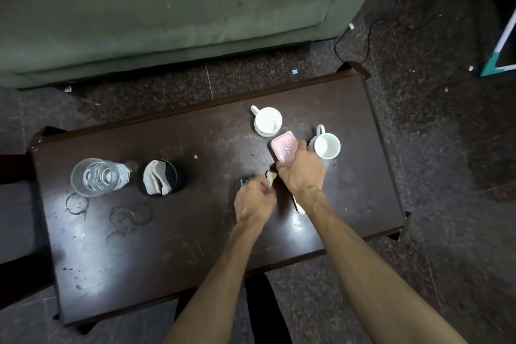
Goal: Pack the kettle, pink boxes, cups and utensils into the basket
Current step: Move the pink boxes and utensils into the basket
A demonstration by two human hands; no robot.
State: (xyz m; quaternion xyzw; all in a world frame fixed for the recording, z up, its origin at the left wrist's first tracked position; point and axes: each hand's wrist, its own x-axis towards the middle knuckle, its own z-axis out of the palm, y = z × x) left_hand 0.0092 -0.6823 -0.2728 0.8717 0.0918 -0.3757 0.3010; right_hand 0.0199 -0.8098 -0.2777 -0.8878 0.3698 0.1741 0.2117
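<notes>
My right hand [303, 169] has its grip around the near end of the pink box [283, 149], toward the table's [195, 246] far right corner, between two white cups [268, 121]. It looks light, stiff and smooth, so I'd clamp its long sides. My left hand [255, 200] pinches small utensils [270, 177]; they're blurred.
</notes>
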